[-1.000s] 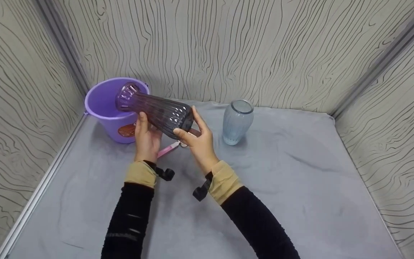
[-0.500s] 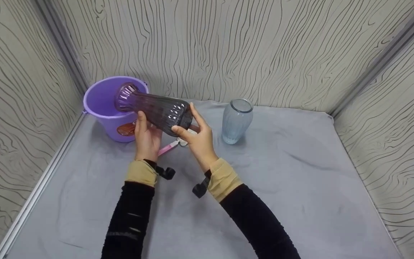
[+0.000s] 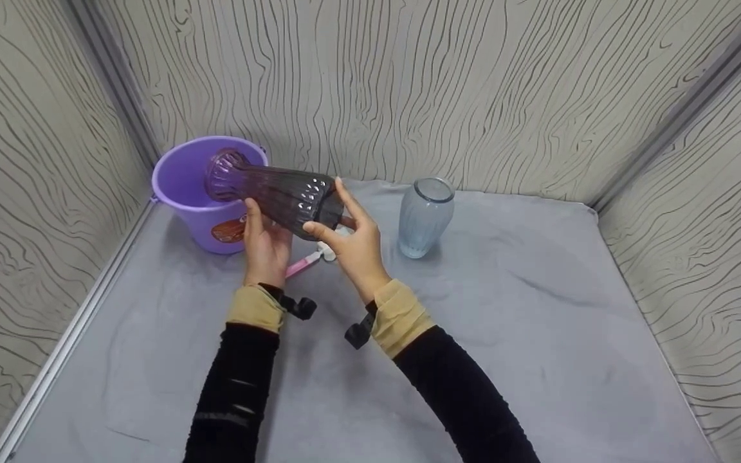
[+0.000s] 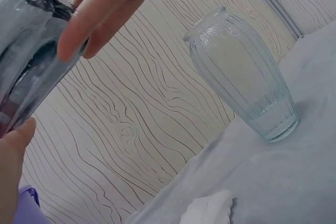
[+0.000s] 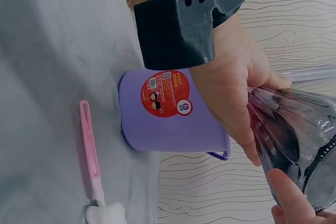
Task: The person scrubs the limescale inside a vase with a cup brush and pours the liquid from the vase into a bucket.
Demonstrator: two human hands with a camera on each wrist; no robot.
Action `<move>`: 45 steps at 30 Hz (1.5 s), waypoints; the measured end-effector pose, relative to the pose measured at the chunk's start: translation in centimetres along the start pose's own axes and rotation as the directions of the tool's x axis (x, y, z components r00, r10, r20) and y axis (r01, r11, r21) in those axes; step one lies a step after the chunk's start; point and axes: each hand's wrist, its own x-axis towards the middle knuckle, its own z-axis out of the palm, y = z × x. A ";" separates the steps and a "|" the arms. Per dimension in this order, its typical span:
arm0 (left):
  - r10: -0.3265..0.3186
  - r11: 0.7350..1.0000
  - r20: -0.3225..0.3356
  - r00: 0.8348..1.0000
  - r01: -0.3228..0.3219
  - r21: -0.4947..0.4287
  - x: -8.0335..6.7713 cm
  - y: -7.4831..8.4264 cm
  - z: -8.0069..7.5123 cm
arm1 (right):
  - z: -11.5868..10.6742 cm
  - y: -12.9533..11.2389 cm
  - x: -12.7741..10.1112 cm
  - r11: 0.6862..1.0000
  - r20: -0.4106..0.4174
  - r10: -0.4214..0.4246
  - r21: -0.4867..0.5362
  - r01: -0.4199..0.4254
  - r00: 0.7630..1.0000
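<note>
Dark vase (image 3: 290, 196), tilted mouth-first over the bucket (image 3: 200, 226); cradled near the neck by a curled left hand (image 3: 267, 256), pinched at the base by the right hand (image 3: 361, 254). Could slip onto the bucket's rim through a slackened pinch.

Glossy ribbed glass vase (image 3: 287, 196), smooth plastic bucket (image 3: 206, 225), matt cloth table cover (image 3: 505, 354)

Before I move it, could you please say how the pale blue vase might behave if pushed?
The pale blue vase may tip, since it stands tall on a base narrower than its body. Its clear, glossy, glass-like wall is probably stiff and fragile. The gray cloth beneath may drag at it.
</note>
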 end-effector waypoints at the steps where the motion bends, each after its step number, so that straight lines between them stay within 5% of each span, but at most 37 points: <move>1: -0.005 1.000 -0.001 1.000 0.005 -0.015 0.0 0.0 0.0 | 0.0 -0.1 0.0 1.000 0.002 0.001 -0.010 -0.001 1.000; 22: -0.066 0.979 0.023 0.998 0.069 -0.192 0.0 0.9 0.0 | 0.9 -1.4 0.4 0.967 0.085 -0.146 -0.198 0.161 0.986; 31: -0.081 0.939 0.085 0.993 0.105 -0.328 -0.3 1.3 0.2 | 1.7 -2.1 0.1 0.936 0.094 -0.235 -0.246 0.251 0.968; 45: -0.090 0.913 0.085 0.992 0.117 -0.392 -0.2 1.8 0.8 | 2.0 -2.8 0.6 0.918 0.120 -0.233 -0.301 0.259 0.965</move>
